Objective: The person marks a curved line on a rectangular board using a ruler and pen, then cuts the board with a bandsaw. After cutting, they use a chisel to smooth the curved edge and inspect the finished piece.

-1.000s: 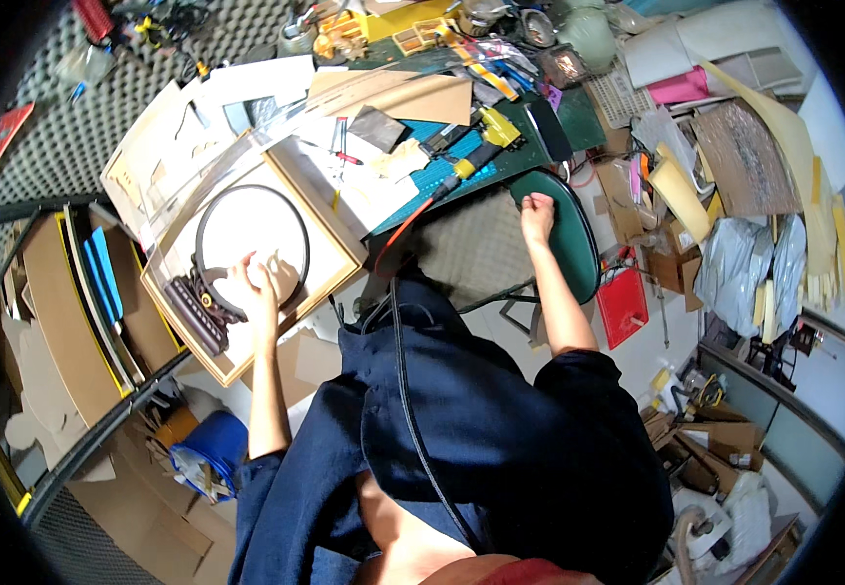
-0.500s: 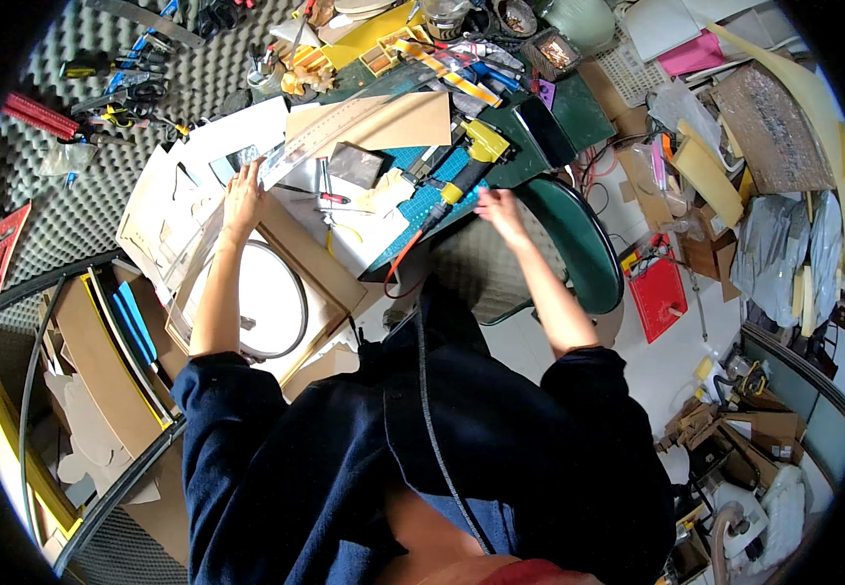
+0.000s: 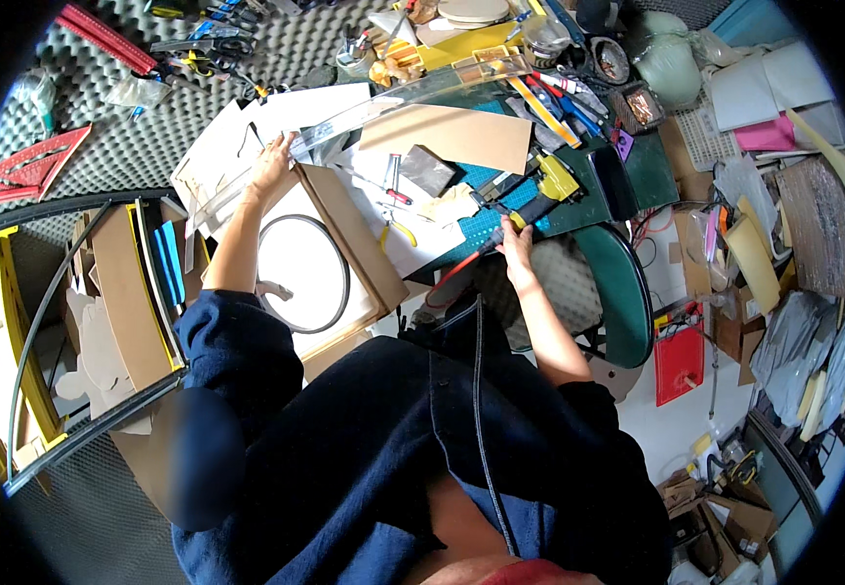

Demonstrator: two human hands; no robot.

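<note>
My left hand (image 3: 271,168) grips the near end of a long clear plastic strip (image 3: 383,100), which reaches away over the far edge of the bench. At the near edge of the green cutting mat (image 3: 479,230), my right hand (image 3: 517,246) has its fingers closed around the rear, cord end of a yellow-and-black corded power tool (image 3: 556,181). The tool lies on the mat with its yellow end pointing away. Between my hands sit red-handled pliers (image 3: 395,185), yellow-handled pliers (image 3: 400,232), a dark grey block (image 3: 427,171) and a brown board (image 3: 456,136).
A shallow box (image 3: 369,253) with a black ring (image 3: 348,273) stands by my left forearm. To the right are a phone (image 3: 612,183), a green chair (image 3: 622,283) and piled boards (image 3: 812,224). Tools and small containers crowd the bench's far side.
My right hand has moved left onto the power tool's rear end. My left hand has shifted left and away with the clear strip, off the brown board. The whole view has swung left.
</note>
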